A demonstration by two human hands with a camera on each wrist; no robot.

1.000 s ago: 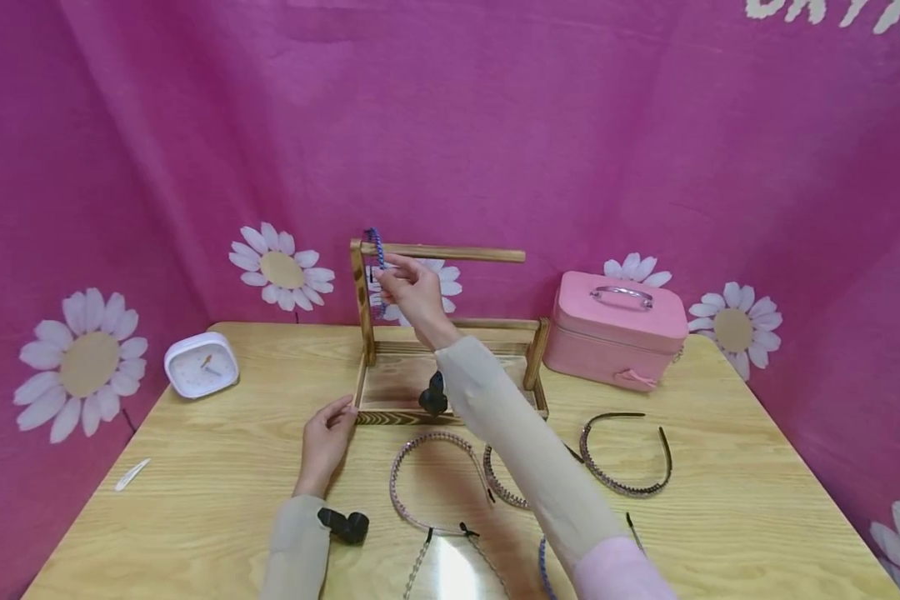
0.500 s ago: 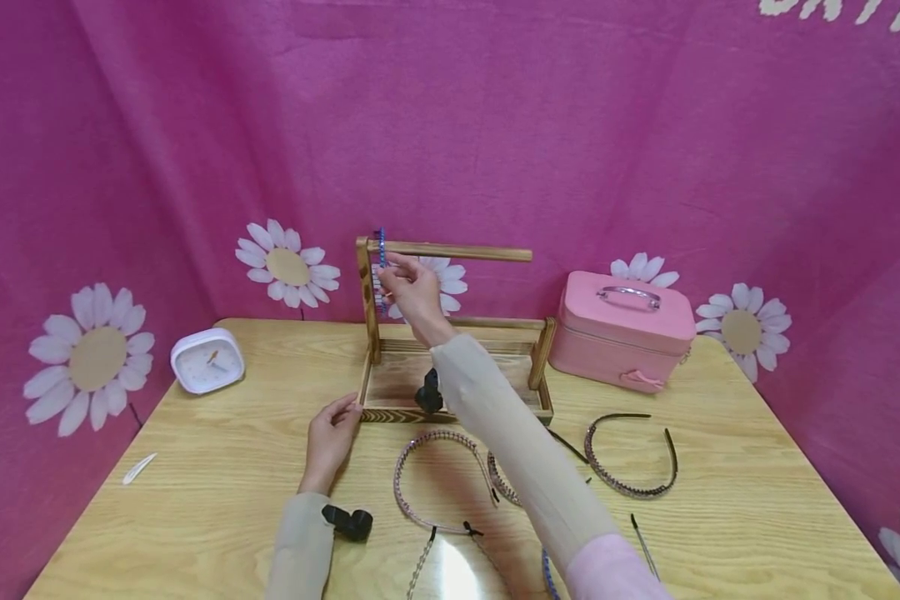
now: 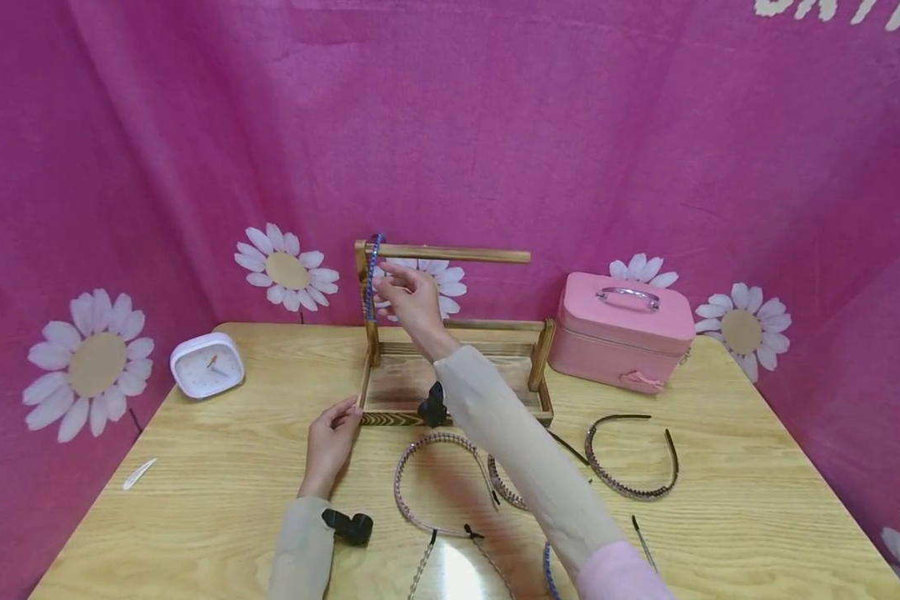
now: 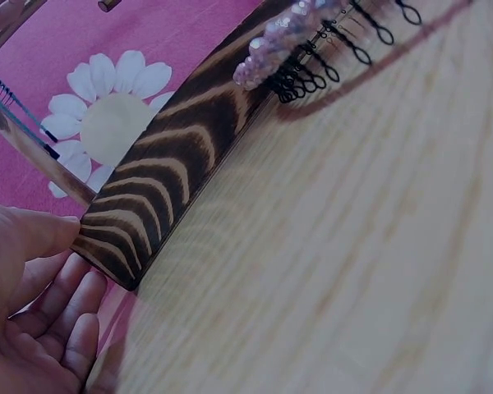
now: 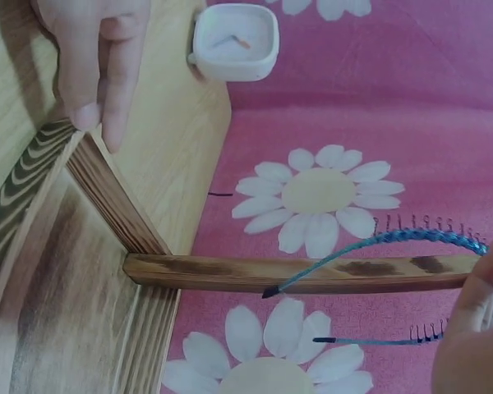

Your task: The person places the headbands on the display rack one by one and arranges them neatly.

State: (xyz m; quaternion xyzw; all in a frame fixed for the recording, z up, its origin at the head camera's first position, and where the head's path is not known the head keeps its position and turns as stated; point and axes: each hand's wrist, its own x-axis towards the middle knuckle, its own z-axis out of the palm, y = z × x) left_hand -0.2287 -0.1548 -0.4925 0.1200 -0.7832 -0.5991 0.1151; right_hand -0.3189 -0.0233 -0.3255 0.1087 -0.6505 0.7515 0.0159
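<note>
A blue headband (image 3: 372, 279) with small teeth hangs over the top bar of a wooden stand (image 3: 450, 252), against its left post. My right hand (image 3: 412, 302) is beside it, thumb and fingers slightly apart. In the right wrist view, that hand (image 5: 481, 316) overlaps one end of the headband (image 5: 394, 236), hiding any contact. My left hand (image 3: 328, 443) rests its fingertips on the front left corner of the stand's tray base. The left wrist view has the thumb on that corner (image 4: 107, 254) and the other fingers loosely bent below it.
Several headbands lie on the table in front of the stand, among them a beaded pink one (image 3: 399, 483) and a dark one (image 3: 633, 492). A pink case (image 3: 622, 333) stands right of the stand. Left are a white clock (image 3: 208, 367) and a white hair clip (image 3: 138, 473).
The blue headband has tilted, its lower end swinging left against the post. My right fingers have come slightly away from it. The left hand stays at the tray corner.
</note>
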